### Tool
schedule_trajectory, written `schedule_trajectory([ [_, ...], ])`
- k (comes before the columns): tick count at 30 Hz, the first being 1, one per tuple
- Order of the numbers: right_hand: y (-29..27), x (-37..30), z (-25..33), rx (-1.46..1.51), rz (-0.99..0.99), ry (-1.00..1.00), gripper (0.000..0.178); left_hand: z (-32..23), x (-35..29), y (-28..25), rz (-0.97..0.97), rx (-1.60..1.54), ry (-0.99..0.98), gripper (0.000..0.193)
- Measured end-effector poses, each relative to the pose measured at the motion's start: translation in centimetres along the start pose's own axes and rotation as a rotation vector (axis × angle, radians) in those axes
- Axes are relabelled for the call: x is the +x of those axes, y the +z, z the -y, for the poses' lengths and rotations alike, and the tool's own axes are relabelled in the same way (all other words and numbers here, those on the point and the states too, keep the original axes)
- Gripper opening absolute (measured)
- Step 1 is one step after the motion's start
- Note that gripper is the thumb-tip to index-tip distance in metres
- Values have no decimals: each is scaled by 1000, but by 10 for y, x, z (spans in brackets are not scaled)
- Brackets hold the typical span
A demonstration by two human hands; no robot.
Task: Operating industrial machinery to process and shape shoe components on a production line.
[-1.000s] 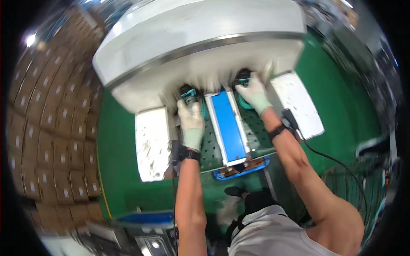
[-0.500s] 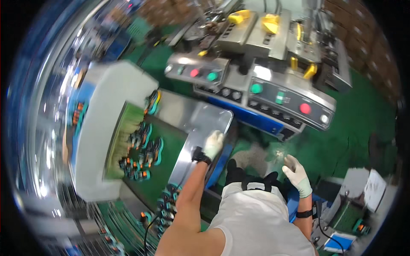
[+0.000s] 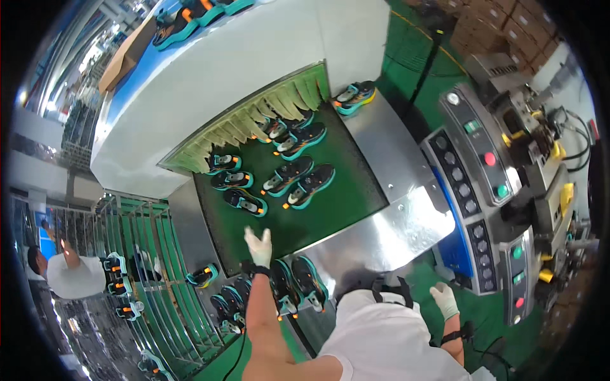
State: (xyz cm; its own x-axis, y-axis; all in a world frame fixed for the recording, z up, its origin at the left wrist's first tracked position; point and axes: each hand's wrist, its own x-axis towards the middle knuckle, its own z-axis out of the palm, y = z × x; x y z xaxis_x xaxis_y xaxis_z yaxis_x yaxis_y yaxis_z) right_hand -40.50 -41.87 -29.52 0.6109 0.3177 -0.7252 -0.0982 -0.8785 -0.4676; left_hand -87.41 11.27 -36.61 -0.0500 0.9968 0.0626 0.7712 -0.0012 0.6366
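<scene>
My left hand (image 3: pixel 259 246), in a white glove, reaches over the near part of a green conveyor belt (image 3: pixel 305 233) with fingers spread and nothing in it. Beyond it on the belt lie several black shoes with teal soles, among them a near-left shoe (image 3: pixel 245 201) and a pair on the right, one being this shoe (image 3: pixel 310 186). Close by my left wrist, a row of more black shoes (image 3: pixel 309 283) stands along the belt's near edge. Out to my right, my gloved right hand (image 3: pixel 444 300) hangs beside my body, fingers loosely bent and apart, holding nothing visible.
A white housing (image 3: pixel 241 70) with a fringed curtain (image 3: pixel 254 117) spans the belt's far end. Metal ledge (image 3: pixel 394 222) borders the belt. At right stands a machine with a button panel (image 3: pixel 481 143). A wire rack (image 3: pixel 155 254) and another person (image 3: pixel 75 273) are at left.
My view has swung left, from the button machines to the belt. My left hand has gone from the metal ledge to above the belt, its fingers now spread.
</scene>
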Motion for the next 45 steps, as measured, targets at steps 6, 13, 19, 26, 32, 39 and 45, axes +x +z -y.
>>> schedule_trajectory([
  [6,22,20,62,-100,159,134,67,14,182,-16,7,48,172,67],
  [13,38,56,132,-340,179,21,63,-2,179,-2,13,204,230,20],
  [19,86,32,252,-46,268,-395,63,-109,82,-42,27,-92,111,17],
  [26,100,-52,352,-328,273,-888,75,-292,-46,-10,413,-214,668,18],
  [32,-6,-52,274,15,-95,-715,61,-475,-156,43,768,-449,1192,19],
  [39,-154,-123,121,1062,-78,-414,65,-662,-285,59,1153,-874,1300,57],
  [45,-217,-152,20,1661,-369,-676,73,-753,-418,108,1483,-861,1077,46],
])
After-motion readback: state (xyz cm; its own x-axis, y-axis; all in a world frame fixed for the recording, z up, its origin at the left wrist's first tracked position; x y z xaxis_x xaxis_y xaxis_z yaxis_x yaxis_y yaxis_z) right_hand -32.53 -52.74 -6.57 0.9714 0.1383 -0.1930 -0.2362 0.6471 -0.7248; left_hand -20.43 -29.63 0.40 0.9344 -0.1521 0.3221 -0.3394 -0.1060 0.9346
